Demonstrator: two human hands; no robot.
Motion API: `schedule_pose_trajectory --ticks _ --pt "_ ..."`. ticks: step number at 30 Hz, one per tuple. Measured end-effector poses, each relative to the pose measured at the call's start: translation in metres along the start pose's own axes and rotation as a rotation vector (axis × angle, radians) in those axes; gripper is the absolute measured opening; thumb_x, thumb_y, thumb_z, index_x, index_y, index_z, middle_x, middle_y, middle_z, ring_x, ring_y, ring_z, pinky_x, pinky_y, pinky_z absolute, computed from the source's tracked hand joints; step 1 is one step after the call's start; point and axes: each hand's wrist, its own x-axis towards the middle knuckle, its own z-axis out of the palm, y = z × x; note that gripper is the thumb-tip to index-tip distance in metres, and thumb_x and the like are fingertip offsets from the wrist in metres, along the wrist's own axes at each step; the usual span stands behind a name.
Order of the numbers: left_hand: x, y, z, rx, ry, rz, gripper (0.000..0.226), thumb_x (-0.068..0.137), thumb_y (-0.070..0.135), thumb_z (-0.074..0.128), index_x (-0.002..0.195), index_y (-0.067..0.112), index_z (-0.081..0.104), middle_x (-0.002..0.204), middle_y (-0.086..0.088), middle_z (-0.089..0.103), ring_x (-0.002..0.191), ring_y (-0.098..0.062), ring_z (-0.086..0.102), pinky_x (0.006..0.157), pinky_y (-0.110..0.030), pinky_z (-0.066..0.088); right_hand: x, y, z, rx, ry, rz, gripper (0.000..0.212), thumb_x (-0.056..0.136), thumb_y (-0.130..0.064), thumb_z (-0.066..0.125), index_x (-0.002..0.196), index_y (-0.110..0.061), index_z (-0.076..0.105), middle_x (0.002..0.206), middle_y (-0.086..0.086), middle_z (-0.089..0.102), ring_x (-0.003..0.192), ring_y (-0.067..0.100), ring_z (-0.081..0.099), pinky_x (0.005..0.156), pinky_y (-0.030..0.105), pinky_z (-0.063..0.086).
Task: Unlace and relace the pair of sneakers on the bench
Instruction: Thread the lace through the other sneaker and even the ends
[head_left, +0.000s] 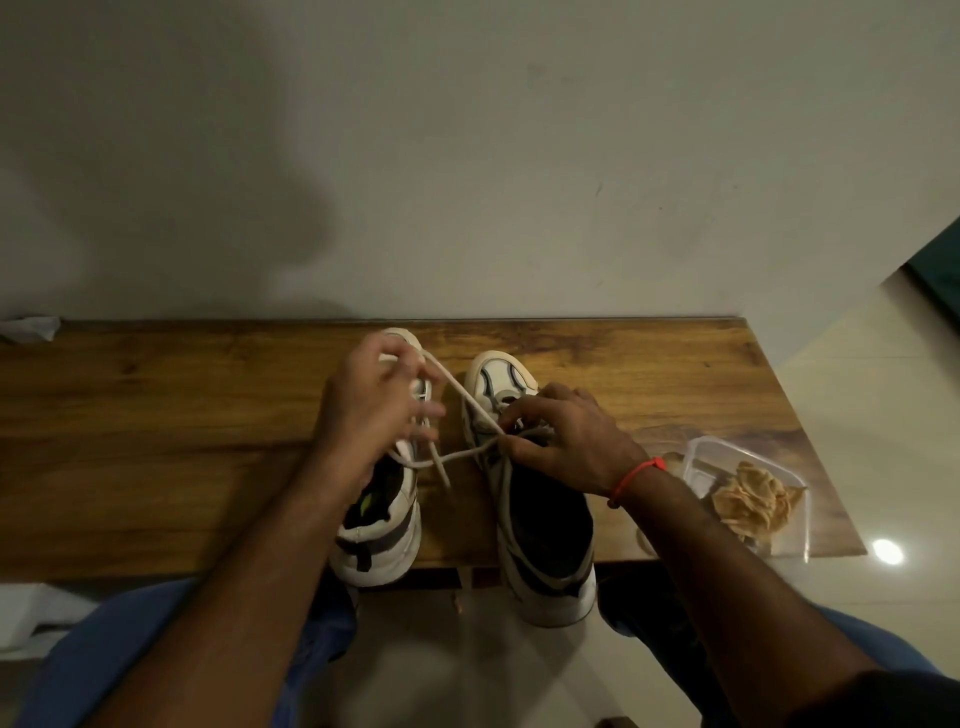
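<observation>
Both sneakers (540, 499) lengthwise across bench (156, 415), toes to wall, my left hand (374, 410) pinching white lace (457, 395) taut, my right hand (566, 441) pinching lace at right shoe's eyelets

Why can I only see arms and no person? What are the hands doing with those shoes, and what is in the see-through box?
The camera sits on the person's head and looks down, so you see only their arms, as if through their eyes. There is no robot here, just two bare hands. On the wooden bench stand two white sneakers, toes toward the wall. The left hand is over the left sneaker and holds a white lace that stretches across to the right sneaker. The right hand, with a red string on its wrist, pinches the lace on that sneaker. The clear plastic box beside the shoes holds something pale and crinkly; I cannot tell what it is.
</observation>
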Motion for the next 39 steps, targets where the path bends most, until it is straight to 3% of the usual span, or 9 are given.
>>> schedule_pose_trajectory --ticks 4,7,10,13,18,22,26,31,39 --pt "0.011 0.016 -0.026 -0.781 0.065 -0.08 0.014 0.109 0.019 0.039 0.108 0.015 0.052 0.084 -0.005 0.069 0.071 -0.016 0.072 0.066 -0.035 0.061 0.0 0.0 0.002 0.028 0.003 0.01 0.025 0.088 -0.055 0.06 0.11 -0.043 0.059 0.113 -0.006 0.043 0.116 0.019 0.038 0.101 0.054 0.041" --pt "0.004 0.007 -0.008 -0.236 -0.06 0.03 0.01 0.107 0.029 0.046 0.108 0.023 0.055 0.077 0.004 0.056 0.057 -0.006 0.052 0.048 -0.021 0.039 0.0 0.0 0.002 0.036 0.001 0.013 0.03 0.088 -0.056 0.06 0.113 -0.041 0.06 0.111 -0.006 0.042 0.118 0.02 0.039 0.101 0.055 0.042" --pt "-0.008 -0.018 0.014 0.688 -0.378 0.316 0.021 0.1 0.039 0.058 0.119 0.032 0.062 0.102 0.011 0.062 0.086 -0.001 0.059 0.068 -0.025 0.05 0.0 0.001 0.0 0.016 -0.012 0.031 0.037 0.087 -0.059 0.058 0.119 -0.04 0.059 0.112 -0.007 0.039 0.122 0.022 0.038 0.103 0.056 0.039" --pt "-0.011 -0.029 0.02 0.84 -0.418 0.294 0.017 0.099 0.036 0.057 0.109 0.03 0.069 0.103 0.006 0.066 0.088 -0.005 0.061 0.08 -0.033 0.056 -0.001 0.0 -0.003 -0.05 -0.018 0.044 0.036 0.089 -0.059 0.056 0.121 -0.043 0.057 0.115 -0.006 0.041 0.124 0.022 0.035 0.107 0.05 0.03" --pt "0.008 0.004 -0.006 -0.124 0.309 0.165 0.028 0.109 0.033 0.036 0.097 0.027 0.061 0.095 0.007 0.071 0.088 -0.011 0.069 0.072 -0.03 0.055 0.0 0.001 -0.003 -0.049 -0.024 0.044 0.028 0.089 -0.059 0.058 0.115 -0.047 0.057 0.119 -0.003 0.046 0.122 0.022 0.037 0.104 0.048 0.031" --pt "0.006 0.011 -0.01 -0.888 0.09 -0.095 0.03 0.11 0.028 0.036 0.088 0.017 0.053 0.07 0.001 0.057 0.065 -0.017 0.067 0.072 -0.039 0.061 0.002 0.003 -0.001 0.098 -0.062 0.028 0.021 0.087 -0.056 0.06 0.106 -0.051 0.055 0.114 -0.002 0.048 0.114 0.023 0.046 0.096 0.049 0.05" --pt "0.002 0.006 -0.001 -0.415 -0.176 -0.186 0.031 0.103 0.031 0.042 0.076 0.02 0.049 0.061 0.001 0.048 0.048 -0.013 0.046 0.043 -0.025 0.04 0.002 0.006 -0.001 0.11 -0.071 0.026 0.025 0.089 -0.052 0.061 0.112 -0.042 0.06 0.114 0.0 0.049 0.11 0.021 0.049 0.091 0.041 0.053" --pt "-0.022 -0.005 0.012 0.448 -0.454 -0.255 0.018 0.109 0.027 0.037 0.111 0.012 0.049 0.092 -0.014 0.068 0.056 -0.02 0.071 0.045 -0.028 0.052 0.001 0.007 -0.009 0.341 -0.003 0.069 0.024 0.104 -0.026 0.044 0.124 -0.026 0.058 0.104 0.001 0.062 0.094 0.012 0.061 0.068 0.019 0.045" --pt "-0.02 -0.037 0.032 0.582 -0.37 -0.159 0.026 0.105 0.021 0.052 0.131 0.02 0.056 0.103 0.002 0.062 0.072 -0.013 0.074 0.054 -0.028 0.061 0.003 0.011 -0.017 0.438 0.205 0.185 0.028 0.1 -0.008 0.042 0.113 -0.02 0.065 0.096 -0.001 0.068 0.086 0.016 0.066 0.065 0.026 0.052"
